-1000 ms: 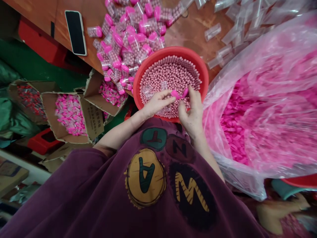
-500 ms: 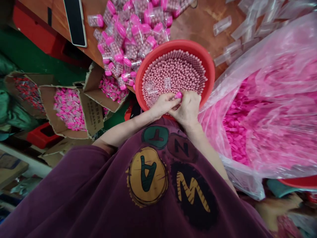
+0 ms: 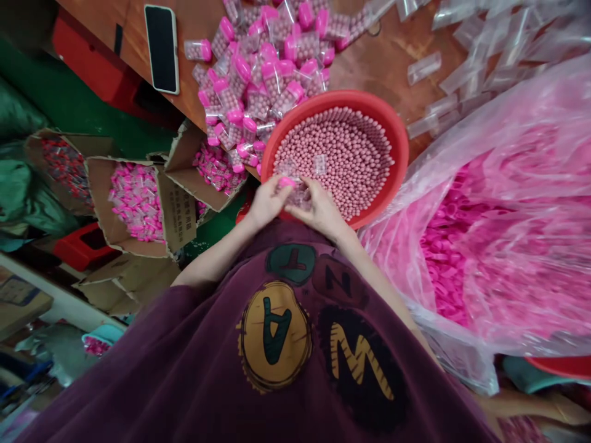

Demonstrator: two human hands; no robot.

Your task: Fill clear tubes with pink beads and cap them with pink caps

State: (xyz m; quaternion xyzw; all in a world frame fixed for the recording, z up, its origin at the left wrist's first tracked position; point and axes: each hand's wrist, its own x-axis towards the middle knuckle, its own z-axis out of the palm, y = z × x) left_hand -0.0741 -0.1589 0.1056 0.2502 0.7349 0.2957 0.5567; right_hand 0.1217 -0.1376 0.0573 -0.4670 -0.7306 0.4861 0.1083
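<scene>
Over the near edge of a red bowl (image 3: pixel 401 144), my two hands meet around a small clear plastic jar (image 3: pixel 300 195) with a pink cap (image 3: pixel 287 182). My left hand (image 3: pixel 268 202) pinches at the cap end. My right hand (image 3: pixel 322 212) curves its thumb and fingers around the clear body. Glare blurs the jar, so its contents are hard to make out. Pink beads (image 3: pixel 341 141) fill the bowl, and a clear jar (image 3: pixel 319 163) lies on top of them. More clear plastic lies by my left fingertips.
Behind the bowl, bead-filled jars with pink caps (image 3: pixel 272 67) are heaped on the table (image 3: pixel 388 55). A phone (image 3: pixel 161 49) lies left; empty clear tubes (image 3: pixel 425 67) lie right. A plastic bag of pink parts (image 3: pixel 462 246) crowds the right. Cardboard boxes (image 3: pixel 178 209) stand lower left.
My hands have moved left along the bowl's near rim. My right hand has opened from a tight closed grip to a looser curve, showing the clear jar. The view has shifted slightly.
</scene>
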